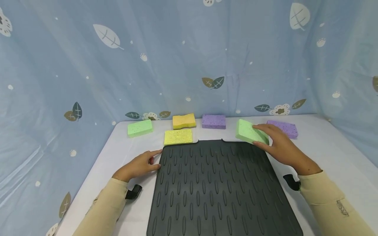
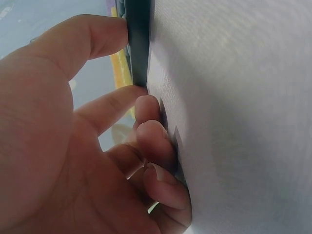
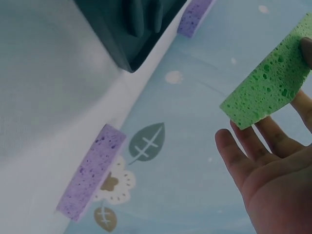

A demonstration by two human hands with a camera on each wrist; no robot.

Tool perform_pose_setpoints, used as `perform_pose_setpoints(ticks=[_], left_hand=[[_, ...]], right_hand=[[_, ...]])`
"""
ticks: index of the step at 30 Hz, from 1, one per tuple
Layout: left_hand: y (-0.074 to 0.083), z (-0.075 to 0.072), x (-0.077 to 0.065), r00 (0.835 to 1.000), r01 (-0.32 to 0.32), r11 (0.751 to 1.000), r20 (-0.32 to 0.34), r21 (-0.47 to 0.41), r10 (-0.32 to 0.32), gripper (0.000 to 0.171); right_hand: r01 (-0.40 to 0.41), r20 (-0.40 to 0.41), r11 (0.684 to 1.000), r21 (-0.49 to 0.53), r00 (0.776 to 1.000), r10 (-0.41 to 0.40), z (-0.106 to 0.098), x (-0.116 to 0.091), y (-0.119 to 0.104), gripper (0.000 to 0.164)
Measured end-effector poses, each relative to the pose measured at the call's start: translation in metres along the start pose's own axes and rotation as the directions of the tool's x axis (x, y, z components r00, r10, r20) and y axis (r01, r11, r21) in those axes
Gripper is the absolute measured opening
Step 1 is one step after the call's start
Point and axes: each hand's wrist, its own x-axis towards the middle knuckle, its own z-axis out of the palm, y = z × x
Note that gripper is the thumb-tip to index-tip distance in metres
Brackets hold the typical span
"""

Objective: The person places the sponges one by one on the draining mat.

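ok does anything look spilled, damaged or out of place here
Nothing plainly stands out: no spill or damage shows. One green sponge tilts near the far right corner of the black mat, but the right hand holds it.

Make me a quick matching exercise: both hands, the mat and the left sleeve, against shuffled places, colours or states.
1. Left hand
2. Right hand
3. Mat
4. Left sleeve

A. beige
B. holding a green sponge
C. touching the mat's left edge
D. dark grey, with raised ovals

Pairs: 1-C, 2-B, 3-D, 4-A
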Motion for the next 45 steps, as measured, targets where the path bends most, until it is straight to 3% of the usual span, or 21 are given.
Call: perform_pose_setpoints(ticks=[7, 18, 24, 31, 45], left_hand=[[0.000, 0.000, -0.001, 1.000, 0.024, 1.000, -0.001, 0.002, -0.024, 0.067], [0.000, -0.003, -0.001, 1.000, 0.012, 1.000, 0.004, 0.008, -0.012, 0.067], [0.001, -0.001, -0.001, 1.000, 0.016, 1.000, 0.008, 0.011, -0.016, 0.067], [0.002, 0.000, -0.003, 0.999, 0.040, 0.999, 0.008, 0.021, -0.040, 0.066], [0.002, 0.000, 0.000, 1.000, 0.013, 0.999, 0.010, 0.038, -0.014, 0.066]], right_hand=[[0.045, 0.004, 0.999, -0.023, 0.999, -0.045, 0.004, -0.008, -0.006, 0.054], [0.033, 0.035, 0.997, -0.066, 0.999, -0.031, 0.006, -0.011, -0.008, 0.057], [0.015, 0.095, 0.997, -0.081, 0.995, -0.007, 0.009, -0.013, -0.004, 0.056], [0.015, 0.217, 0.998, -0.067, 0.976, 0.000, 0.015, -0.014, 0.004, 0.055], [0.002, 0.264, 0.998, -0.071, 0.964, 0.016, 0.017, -0.011, 0.011, 0.053]])
